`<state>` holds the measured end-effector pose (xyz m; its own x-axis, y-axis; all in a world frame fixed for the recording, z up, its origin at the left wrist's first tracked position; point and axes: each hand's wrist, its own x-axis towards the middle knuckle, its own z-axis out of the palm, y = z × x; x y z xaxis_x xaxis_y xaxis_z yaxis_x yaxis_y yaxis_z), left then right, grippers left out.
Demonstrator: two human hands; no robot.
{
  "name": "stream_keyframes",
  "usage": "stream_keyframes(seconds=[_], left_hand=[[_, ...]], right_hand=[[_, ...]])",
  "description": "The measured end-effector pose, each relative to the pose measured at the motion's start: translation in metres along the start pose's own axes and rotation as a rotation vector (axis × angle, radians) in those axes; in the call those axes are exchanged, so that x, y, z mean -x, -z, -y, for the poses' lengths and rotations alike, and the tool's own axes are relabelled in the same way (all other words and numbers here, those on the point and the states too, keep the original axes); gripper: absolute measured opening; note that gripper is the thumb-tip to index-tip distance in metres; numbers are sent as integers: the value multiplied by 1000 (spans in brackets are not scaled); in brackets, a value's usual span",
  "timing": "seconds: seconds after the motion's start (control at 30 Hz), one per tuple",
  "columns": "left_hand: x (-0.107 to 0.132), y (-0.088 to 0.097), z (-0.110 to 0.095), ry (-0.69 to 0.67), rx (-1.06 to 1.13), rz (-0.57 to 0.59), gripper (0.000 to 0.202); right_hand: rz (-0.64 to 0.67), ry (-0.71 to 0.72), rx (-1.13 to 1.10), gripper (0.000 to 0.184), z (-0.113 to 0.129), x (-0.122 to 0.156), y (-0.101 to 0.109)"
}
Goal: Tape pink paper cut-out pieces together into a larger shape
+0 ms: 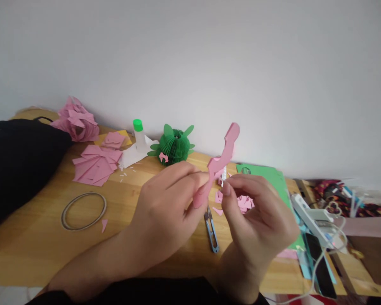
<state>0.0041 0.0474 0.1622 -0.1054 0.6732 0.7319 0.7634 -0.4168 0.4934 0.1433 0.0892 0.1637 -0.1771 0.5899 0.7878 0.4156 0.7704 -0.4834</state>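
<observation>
My left hand (168, 207) pinches a long wavy pink paper stack (224, 159) that stands up over the wooden table (34, 245). My right hand (257, 220) is closed beside it, its fingertips on a small white strip (224, 177) at the stack's side. Under my hands lie small blue-handled snips (212, 231) and pink paper scraps (245, 203).
A green honeycomb paper ball (174, 146) and a green-capped glue bottle (139, 135) stand near the wall. Pink paper piles (95, 165) and a crumpled pink wad (76, 118) lie at left by a black bag (15, 156). A ring (83, 210), green paper (269, 176), white charger (307, 214).
</observation>
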Motion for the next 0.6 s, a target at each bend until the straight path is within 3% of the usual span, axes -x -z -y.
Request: stream_keyframes(seconds=[0.17,0.27,0.33,0.4,0.5,0.6], left_hand=[[9,26,26,52,-107,-69,11],[30,52,58,83,-244,-135,12],[50,71,79,156,-349,-237,12],[71,89,93,284,-404,-289,12],[95,108,99,504,-436,-328,14],[105,117,94,588,-497,-328,12]], right_hand=[[91,-93,-149,15,-9,-1,-4],[240,-156,-264,8,-17,-2,-28],[403,-205,-291,8,-20,-2,-59],[710,-246,-173,9,-20,1,-99],[864,-227,-128,5,-16,7,-159],[989,-219,-81,8,-14,14,-200]])
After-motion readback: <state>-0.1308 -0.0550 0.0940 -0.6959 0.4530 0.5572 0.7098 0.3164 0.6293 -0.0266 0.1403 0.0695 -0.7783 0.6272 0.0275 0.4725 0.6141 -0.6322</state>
